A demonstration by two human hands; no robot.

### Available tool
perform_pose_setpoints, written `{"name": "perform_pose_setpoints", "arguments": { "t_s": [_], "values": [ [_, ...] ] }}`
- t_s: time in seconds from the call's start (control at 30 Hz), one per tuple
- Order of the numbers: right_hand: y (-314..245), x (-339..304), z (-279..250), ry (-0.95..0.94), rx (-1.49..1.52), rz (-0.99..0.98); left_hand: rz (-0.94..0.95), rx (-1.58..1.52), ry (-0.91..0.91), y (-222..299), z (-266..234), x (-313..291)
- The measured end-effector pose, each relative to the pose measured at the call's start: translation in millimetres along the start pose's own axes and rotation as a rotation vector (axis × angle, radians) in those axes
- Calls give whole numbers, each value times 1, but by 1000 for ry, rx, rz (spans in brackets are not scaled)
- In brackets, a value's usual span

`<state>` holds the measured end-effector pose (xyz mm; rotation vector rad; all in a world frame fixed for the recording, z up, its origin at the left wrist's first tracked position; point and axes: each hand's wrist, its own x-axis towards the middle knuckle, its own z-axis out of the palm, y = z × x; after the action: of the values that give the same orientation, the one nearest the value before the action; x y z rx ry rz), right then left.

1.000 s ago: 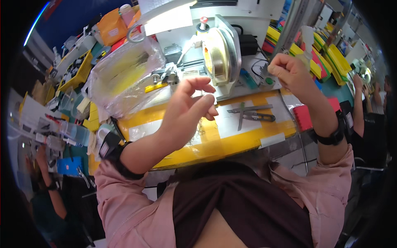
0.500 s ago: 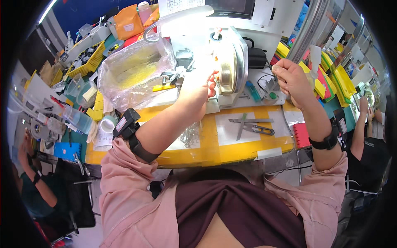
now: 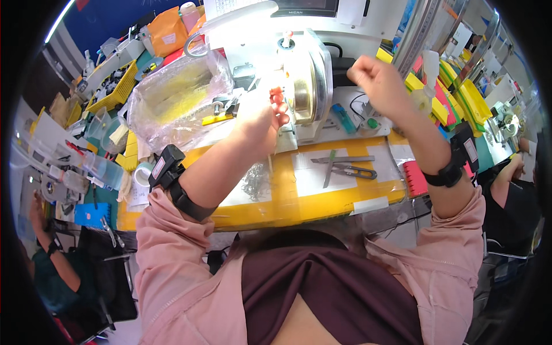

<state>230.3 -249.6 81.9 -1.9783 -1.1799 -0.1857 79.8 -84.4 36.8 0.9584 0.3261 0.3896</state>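
My left hand point(image 3: 257, 115) is at the near left side of a machine with a pale gold wheel point(image 3: 302, 89). Its fingers are curled inward beside the wheel; lamp glare washes out the fingertips, and whatever they pinch cannot be made out. My right hand point(image 3: 379, 83) is raised right of the wheel, in front of a black box point(image 3: 341, 70). Its fingers are folded into a closed grip, and anything inside is hidden. Below the hands, a pair of thread snips point(image 3: 359, 172) and a slim grey tool point(image 3: 351, 159) lie on white paper, crossed by a thin green-ended tool point(image 3: 329, 169).
A bright lamp point(image 3: 241, 18) hangs over the machine. Left of it sits a plastic-lined box point(image 3: 172, 106), with a yellow basket point(image 3: 118, 89) farther out. A teal tool point(image 3: 344, 119) lies near the machine's base. A red pad point(image 3: 415, 178) is at right. Other people work at both sides.
My right hand has moved up and a little to the left. My left hand stays by the wheel, fingers still curled. The whole view has shifted slightly.
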Motion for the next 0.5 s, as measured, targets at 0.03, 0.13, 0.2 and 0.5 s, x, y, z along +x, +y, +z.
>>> {"name": "perform_pose_setpoints", "arguments": {
  "t_s": [0.03, 0.13, 0.2, 0.5],
  "values": [
    [3, 3, -2, 68, -47, -53, -9, 13, -34, 2, 2, -1],
    [2, 9, -35, 187, -16, -52, 29, 20, -31, 4, 14, -15],
    [-10, -8, -47, -93, -24, -38, 156, 51, 27, 2, 20, -36],
    [-59, -90, -25, -611, 130, -195, 664, 238, -615, 18, 25, -84]
  ]
}}
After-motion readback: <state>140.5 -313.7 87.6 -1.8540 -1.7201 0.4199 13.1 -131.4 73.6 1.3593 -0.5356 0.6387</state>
